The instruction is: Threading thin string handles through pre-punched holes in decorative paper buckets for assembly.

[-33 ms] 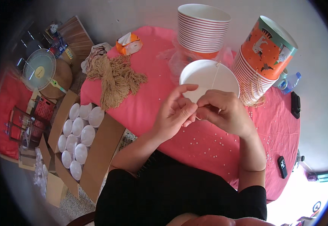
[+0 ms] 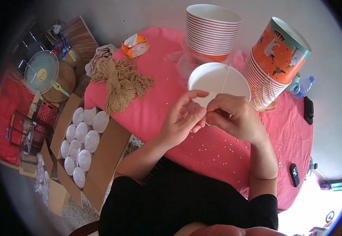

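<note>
My left hand [image 2: 183, 121] and my right hand [image 2: 237, 117] meet fingertip to fingertip at the near rim of a white paper bucket [image 2: 202, 76]. A thin cord [image 2: 224, 80] runs from a hole by the bucket's far rim across its opening to my right hand. Both hands pinch the cord's end between thumb and fingers; the exact grip is partly hidden. My left index finger is raised above the pinch. Upside down at the right stands a bucket stack [image 2: 283, 49] with an orange and green animal print, cords hanging from its side.
Behind the bucket rises another white bucket stack [image 2: 213, 33]. A bundle of tan cords [image 2: 119, 82] lies left on the pink tablecloth [image 2: 155, 110], near an orange-and-white packet [image 2: 134, 45]. Small white dots are scattered about. A carton [image 2: 104, 169] of clear plastic cups [image 2: 80, 131] is at left.
</note>
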The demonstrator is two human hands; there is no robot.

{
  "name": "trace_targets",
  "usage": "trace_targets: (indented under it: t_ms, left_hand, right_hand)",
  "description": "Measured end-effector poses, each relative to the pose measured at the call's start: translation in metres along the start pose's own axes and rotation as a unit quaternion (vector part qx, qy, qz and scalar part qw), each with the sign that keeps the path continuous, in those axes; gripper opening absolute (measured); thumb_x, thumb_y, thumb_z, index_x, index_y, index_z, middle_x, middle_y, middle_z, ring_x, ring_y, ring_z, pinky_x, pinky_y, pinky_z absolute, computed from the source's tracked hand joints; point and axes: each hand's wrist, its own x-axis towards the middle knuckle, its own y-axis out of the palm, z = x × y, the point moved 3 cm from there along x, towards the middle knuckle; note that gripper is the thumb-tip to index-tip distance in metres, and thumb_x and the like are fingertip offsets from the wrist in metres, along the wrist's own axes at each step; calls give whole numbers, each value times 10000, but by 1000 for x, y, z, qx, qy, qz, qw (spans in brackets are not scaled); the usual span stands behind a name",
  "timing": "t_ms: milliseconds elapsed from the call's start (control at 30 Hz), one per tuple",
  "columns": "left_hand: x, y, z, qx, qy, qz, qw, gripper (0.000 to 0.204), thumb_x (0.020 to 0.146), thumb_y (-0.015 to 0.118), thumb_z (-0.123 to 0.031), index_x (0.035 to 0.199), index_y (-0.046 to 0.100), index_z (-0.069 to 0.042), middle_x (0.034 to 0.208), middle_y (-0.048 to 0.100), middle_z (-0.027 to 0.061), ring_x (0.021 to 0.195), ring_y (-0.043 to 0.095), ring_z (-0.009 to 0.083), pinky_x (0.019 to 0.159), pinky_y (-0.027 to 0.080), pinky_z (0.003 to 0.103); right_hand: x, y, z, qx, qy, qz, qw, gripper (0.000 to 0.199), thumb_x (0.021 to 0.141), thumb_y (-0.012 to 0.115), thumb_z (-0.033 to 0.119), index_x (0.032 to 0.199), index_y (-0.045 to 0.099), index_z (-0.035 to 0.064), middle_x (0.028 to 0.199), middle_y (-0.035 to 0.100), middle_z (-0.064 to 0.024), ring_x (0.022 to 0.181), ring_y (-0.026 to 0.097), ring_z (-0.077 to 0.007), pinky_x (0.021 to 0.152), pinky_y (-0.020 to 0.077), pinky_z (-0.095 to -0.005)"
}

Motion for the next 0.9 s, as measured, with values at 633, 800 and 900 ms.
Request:
trace_targets:
  t_ms: [633,800,900]
  left_hand:
    - [9,1,-10,297,41,-84,950,96,885,665,-46,954,668,20,765,684,47,660,628,61,565,483,209]
    - [10,17,-15,358,65,-35,931,116,871,677,-48,962,674,25,795,708,85,710,686,107,613,533,254]
    - [9,18,-9,317,76,-17,945,106,876,679,-57,947,676,22,782,702,64,682,660,84,595,514,244]
  right_hand:
    - [-6,-23,2,20,54,-34,998,135,858,617,-67,981,641,-17,817,618,-33,679,558,-57,585,441,-209]
    - [-3,-22,0,57,46,-16,997,139,853,624,-10,991,631,3,826,664,-115,743,685,-216,648,542,-319]
    - [-2,-18,-6,71,49,-32,996,138,855,620,-61,980,641,-6,841,618,-40,650,532,-71,572,426,-221]
